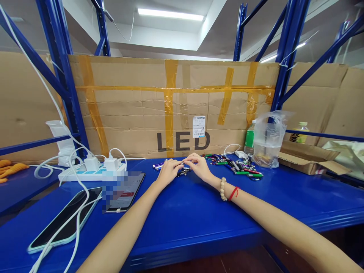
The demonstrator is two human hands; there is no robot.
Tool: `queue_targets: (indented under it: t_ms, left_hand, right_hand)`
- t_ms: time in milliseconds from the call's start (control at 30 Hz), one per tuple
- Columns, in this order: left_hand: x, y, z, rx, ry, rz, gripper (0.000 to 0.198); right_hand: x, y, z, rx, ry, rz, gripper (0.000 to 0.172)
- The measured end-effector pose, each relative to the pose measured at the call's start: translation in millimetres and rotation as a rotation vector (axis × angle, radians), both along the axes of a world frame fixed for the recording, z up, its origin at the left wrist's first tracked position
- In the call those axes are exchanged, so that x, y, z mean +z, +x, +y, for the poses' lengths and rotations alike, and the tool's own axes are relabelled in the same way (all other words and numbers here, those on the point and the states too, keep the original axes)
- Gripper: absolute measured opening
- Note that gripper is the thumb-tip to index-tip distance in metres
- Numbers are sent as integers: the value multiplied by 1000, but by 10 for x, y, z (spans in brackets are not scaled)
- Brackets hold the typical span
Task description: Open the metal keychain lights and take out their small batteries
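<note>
nearest me, on the left of the blue tabletop [196, 231], white cables [77, 227] run over a phone [63, 218] with a dark screen and a pale, light-blue edge. just beyond it lies a second phone [133, 189], its screen lit with a red bar; part of it is blurred out and i can read no words there.

my left hand [170, 170] and my right hand [198, 167] meet at the middle, fingertips narrow and almost together; whatever is between them is too small to make out, so i cannot tell if either is closed on it. my right wrist wears a beaded bracelet [223, 189] and a red string [234, 193].

a few dark pieces [183, 173] lie between and under my hands, some blue ones [157, 166] just to the left. to the right is a heap of colourful pen-like pieces [239, 165], with no legible marking.

at the far left, a white power strip [85, 175] carries chargers [112, 163]. far right stand a green-labelled bottle [250, 137], its print too small, and a clear plastic bag [269, 146].

behind everything, the cardboard [131, 113] reads "LED" in big dark capitals, with a white printed label [198, 126] just above, too fine to read.
</note>
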State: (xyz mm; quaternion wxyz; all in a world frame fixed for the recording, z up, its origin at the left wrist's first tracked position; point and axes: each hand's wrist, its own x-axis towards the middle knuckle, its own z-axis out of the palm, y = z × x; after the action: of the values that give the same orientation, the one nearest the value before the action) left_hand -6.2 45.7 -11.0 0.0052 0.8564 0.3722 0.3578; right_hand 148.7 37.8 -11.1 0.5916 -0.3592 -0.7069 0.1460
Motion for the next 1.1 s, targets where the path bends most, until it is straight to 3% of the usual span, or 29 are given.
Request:
queue_targets:
  t_ms: [200,333,533,800,1100]
  left_hand:
    - [-15,-58,36,138,28,-21,24]
    - [-15,-117,45,227,91,99,21]
    - [-26,-70,12,183,152,335,16]
    - [-21,-52,-8,190,143,354,11]
    - [21,-26,-52,267,68,377,27]
  right_hand:
    - [-67,37,97,-4,-60,42,27]
    - [-87,67,130,-46,-79,43,27]
    - [-92,69,117,-46,-99,10,25]
    - [-103,61,109,-45,-105,-64,25]
    - [-86,116,44,-344,-176,-388,20]
